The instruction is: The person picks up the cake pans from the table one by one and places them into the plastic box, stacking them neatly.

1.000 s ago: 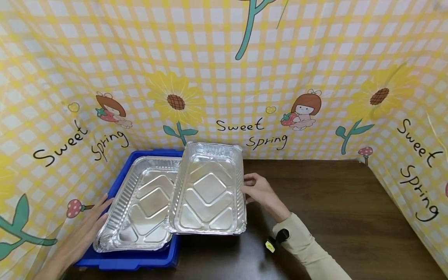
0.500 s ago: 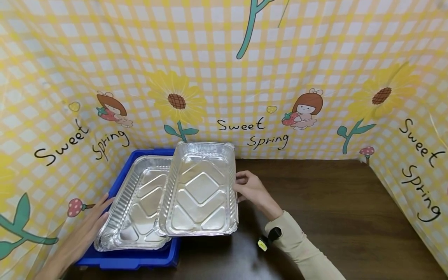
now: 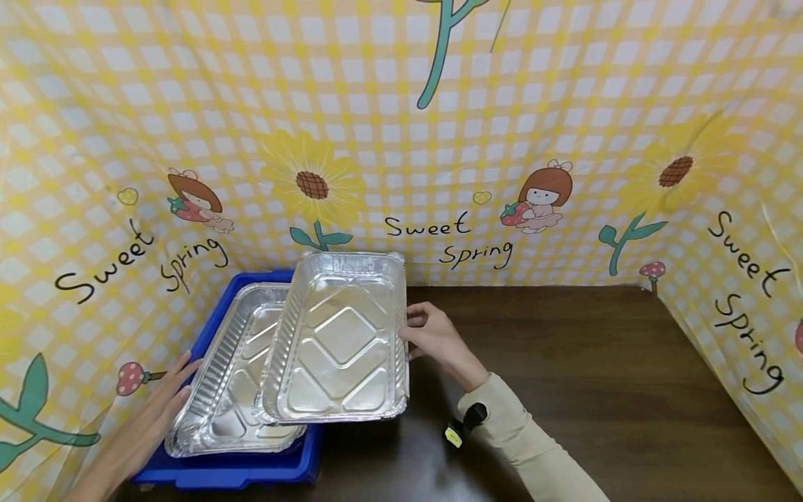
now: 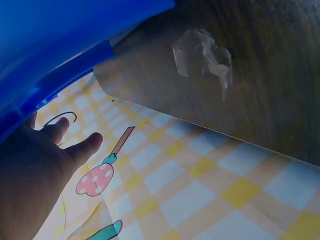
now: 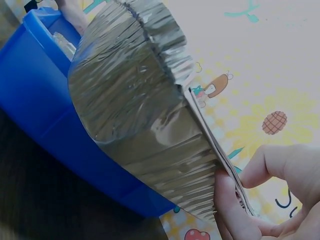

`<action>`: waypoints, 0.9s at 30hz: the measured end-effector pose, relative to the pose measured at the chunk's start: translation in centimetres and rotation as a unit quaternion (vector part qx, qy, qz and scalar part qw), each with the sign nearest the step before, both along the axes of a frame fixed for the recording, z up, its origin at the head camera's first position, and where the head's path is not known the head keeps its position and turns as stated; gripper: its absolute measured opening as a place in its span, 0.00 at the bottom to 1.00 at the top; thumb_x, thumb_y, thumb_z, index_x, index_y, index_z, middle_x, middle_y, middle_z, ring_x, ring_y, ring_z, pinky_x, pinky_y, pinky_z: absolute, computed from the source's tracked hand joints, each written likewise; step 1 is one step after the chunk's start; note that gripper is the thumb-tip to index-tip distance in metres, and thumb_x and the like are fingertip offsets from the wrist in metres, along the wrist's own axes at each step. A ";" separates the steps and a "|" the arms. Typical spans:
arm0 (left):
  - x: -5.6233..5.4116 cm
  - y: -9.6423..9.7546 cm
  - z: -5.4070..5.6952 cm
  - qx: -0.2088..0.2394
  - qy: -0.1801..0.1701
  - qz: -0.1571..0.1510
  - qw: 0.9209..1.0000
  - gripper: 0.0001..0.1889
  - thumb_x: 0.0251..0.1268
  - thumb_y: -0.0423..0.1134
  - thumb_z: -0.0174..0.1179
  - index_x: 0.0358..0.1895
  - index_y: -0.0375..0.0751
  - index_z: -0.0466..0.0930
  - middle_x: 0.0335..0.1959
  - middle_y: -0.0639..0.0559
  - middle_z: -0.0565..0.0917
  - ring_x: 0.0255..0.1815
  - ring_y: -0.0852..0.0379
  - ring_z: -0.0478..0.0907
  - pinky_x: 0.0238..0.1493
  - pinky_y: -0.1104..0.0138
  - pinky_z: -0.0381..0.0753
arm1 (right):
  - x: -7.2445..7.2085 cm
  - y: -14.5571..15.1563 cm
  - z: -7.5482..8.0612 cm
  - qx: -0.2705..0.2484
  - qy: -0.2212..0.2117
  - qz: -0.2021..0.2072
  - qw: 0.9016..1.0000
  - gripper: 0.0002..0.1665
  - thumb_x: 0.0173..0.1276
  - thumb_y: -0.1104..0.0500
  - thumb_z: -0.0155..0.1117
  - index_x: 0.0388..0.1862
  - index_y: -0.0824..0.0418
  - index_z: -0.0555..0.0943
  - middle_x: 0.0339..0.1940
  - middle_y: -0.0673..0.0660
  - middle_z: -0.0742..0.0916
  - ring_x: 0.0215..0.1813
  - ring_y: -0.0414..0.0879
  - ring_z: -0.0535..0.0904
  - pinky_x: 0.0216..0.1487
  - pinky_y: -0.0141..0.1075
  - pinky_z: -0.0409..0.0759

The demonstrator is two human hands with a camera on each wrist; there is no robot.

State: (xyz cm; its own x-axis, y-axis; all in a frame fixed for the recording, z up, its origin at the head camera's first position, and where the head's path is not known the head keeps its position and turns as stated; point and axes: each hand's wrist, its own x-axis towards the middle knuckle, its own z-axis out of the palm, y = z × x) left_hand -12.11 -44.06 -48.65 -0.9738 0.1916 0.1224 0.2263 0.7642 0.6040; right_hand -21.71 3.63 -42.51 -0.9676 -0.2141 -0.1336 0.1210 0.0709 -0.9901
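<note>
My right hand (image 3: 436, 338) pinches the right rim of a rectangular aluminum foil tray (image 3: 341, 338). That tray is raised and overlaps the right part of another foil tray (image 3: 232, 415), which sits in a blue plastic bin (image 3: 216, 477). In the right wrist view, thumb and fingers grip the rim of the held tray (image 5: 135, 95), whose edge looks layered. My left hand (image 3: 147, 411) rests against the bin's left side with its fingers loosely extended. The left wrist view has this hand (image 4: 40, 165) beside the bin wall (image 4: 75, 30); some fingertips are hidden there.
A dark wooden table (image 3: 596, 376) extends right of the bin. Yellow checked cloth (image 3: 389, 139) with printed flowers walls off the back and both sides, close to the bin. A scrap of clear tape (image 4: 205, 55) shows on a wooden surface in the left wrist view.
The right hand has carried its foil tray leftward, covering more of the tray in the bin. The left hand has stayed at the bin's side.
</note>
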 end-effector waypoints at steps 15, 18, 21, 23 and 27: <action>0.2 0.2 0.0 0.000 0.014 0.004 1.000 0.28 0.90 0.41 0.40 0.86 0.40 0.53 0.87 0.31 0.44 0.79 0.78 0.31 0.68 0.81 0.27 | -0.3 -1.9 0.1 -0.008 -0.008 0.012 1.000 0.30 0.64 0.68 0.64 0.65 0.73 0.73 0.55 0.70 0.84 0.29 0.47 0.80 0.29 0.38 0.86; 0.3 0.2 -0.1 -0.002 0.016 0.005 1.000 0.28 0.90 0.41 0.40 0.86 0.40 0.53 0.87 0.32 0.44 0.79 0.78 0.32 0.67 0.81 0.27 | -0.4 -2.2 0.0 -0.008 -0.010 0.012 1.000 0.30 0.63 0.68 0.64 0.65 0.73 0.73 0.54 0.69 0.85 0.30 0.47 0.81 0.30 0.39 0.86; 0.3 0.2 0.0 -0.001 0.014 0.005 1.000 0.28 0.90 0.41 0.40 0.86 0.40 0.53 0.87 0.33 0.43 0.80 0.77 0.31 0.68 0.81 0.27 | -0.4 -2.5 -0.1 -0.003 -0.010 0.007 1.000 0.30 0.63 0.67 0.65 0.65 0.72 0.73 0.53 0.68 0.85 0.31 0.48 0.81 0.30 0.40 0.87; 0.2 0.2 0.0 0.000 0.014 0.004 1.000 0.28 0.90 0.41 0.40 0.86 0.40 0.53 0.87 0.32 0.44 0.80 0.76 0.31 0.68 0.80 0.27 | -0.3 -2.7 -0.1 -0.001 -0.009 0.003 1.000 0.30 0.63 0.68 0.66 0.65 0.71 0.73 0.53 0.68 0.85 0.31 0.48 0.82 0.30 0.40 0.87; 0.2 0.2 0.0 0.000 0.013 0.005 1.000 0.28 0.90 0.41 0.39 0.86 0.40 0.52 0.87 0.32 0.44 0.80 0.77 0.31 0.68 0.80 0.26 | -0.2 -3.2 -0.1 -0.001 -0.008 0.002 1.000 0.31 0.62 0.68 0.66 0.65 0.71 0.73 0.51 0.67 0.85 0.32 0.48 0.82 0.30 0.40 0.87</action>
